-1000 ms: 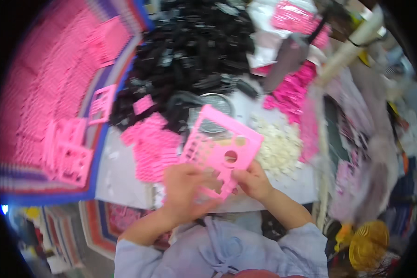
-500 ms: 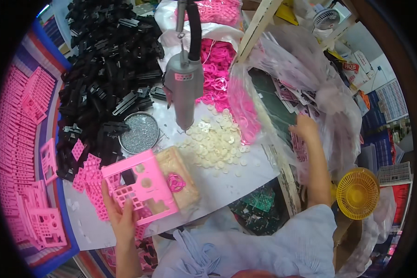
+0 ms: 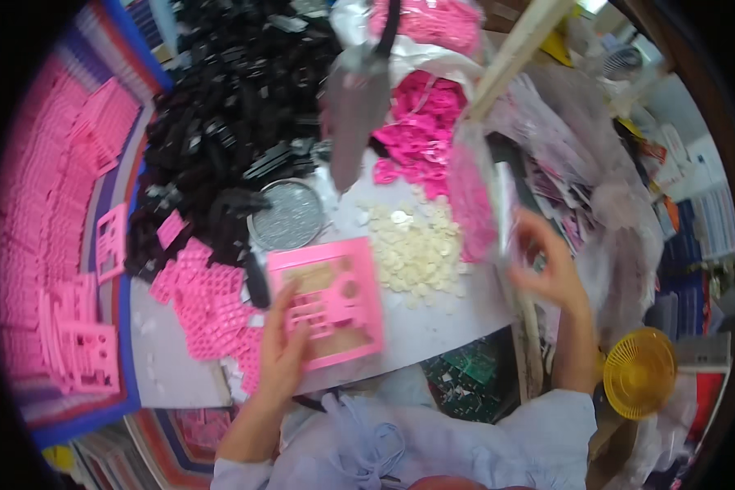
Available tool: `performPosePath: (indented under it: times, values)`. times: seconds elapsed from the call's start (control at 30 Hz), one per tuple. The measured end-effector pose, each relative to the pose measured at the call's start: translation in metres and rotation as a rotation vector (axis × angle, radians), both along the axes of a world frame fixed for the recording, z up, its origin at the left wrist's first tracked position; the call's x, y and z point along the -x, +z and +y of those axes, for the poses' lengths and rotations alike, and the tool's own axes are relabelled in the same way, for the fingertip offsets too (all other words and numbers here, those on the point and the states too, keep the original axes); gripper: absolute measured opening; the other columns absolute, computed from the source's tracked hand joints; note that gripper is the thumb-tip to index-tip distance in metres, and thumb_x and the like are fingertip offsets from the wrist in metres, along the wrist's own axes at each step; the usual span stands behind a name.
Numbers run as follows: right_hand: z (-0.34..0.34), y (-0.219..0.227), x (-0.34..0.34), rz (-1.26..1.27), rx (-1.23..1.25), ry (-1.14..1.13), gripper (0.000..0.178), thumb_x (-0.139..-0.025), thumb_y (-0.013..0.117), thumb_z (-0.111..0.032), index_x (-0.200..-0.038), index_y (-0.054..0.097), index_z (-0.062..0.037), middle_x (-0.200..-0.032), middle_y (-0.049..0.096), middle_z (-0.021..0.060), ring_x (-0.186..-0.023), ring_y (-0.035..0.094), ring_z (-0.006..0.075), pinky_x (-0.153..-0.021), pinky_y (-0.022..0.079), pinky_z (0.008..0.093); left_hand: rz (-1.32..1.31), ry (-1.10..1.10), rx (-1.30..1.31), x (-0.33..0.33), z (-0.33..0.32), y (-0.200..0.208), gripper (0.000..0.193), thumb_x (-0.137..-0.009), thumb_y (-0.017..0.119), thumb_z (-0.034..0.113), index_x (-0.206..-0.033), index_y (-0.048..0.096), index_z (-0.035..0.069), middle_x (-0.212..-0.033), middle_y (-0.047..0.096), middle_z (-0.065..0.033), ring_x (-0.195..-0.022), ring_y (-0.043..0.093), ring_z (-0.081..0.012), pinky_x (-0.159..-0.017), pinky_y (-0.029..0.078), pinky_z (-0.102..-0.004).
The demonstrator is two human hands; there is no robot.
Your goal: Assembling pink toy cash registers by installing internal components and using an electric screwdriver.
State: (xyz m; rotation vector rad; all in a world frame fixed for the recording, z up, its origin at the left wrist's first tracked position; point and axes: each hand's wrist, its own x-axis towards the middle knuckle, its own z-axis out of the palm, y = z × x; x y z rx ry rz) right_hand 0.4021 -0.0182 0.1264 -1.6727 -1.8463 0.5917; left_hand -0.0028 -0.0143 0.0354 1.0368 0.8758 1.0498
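My left hand grips the near left side of a pink plastic panel with square and round cut-outs. The panel lies over a tan block, which shows through its openings. Off to the right, my right hand pinches a thin, flat, pale piece seen nearly edge-on. Motion blurs that piece, so its kind is unclear. Between the hands spreads a heap of cream-coloured plastic discs. Pink keypad pieces lie left of the panel.
A grey power screwdriver hangs above the table. Behind the panel stands a round dish of screws. Black plastic parts pile up at the far left. A wooden post and plastic bags border the right. Stacked pink panels fill the left side.
My right hand has come back from the bag at the right with a thin flat piece. The panel now lies more squarely over the block. The whole view has shifted.
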Motion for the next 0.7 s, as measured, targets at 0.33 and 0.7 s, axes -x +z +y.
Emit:
performPosePath:
  times: [0.33,0.7]
  values:
    - [0.006,-0.042,0.19,-0.074,-0.405,0.645,0.054,-0.077,0.072,-0.013,-0.129,0.06,-0.0069,-0.112,0.06,0.0086,-0.098,0.061,0.022,-0.074,0.053,0.0317,-0.231,0.053,0.29,-0.007,-0.003,-0.01,0.045,-0.102,0.055,0.024,-0.141,0.042,0.007,-0.127,0.058,-0.0088,-0.109,0.062,-0.016,-0.094,0.051,-0.032]
    - [0.001,-0.118,0.232,1.043,0.271,0.202,0.058,-0.091,0.068,-0.013,-0.139,0.039,0.0003,-0.121,0.056,0.0079,-0.113,0.055,0.0167,-0.099,0.045,0.032,0.735,0.474,-0.433,0.023,0.003,-0.024,0.076,-0.094,0.059,0.01,-0.154,0.014,-0.004,-0.136,0.049,-0.0146,-0.12,0.053,-0.0213,-0.099,0.045,-0.0353]
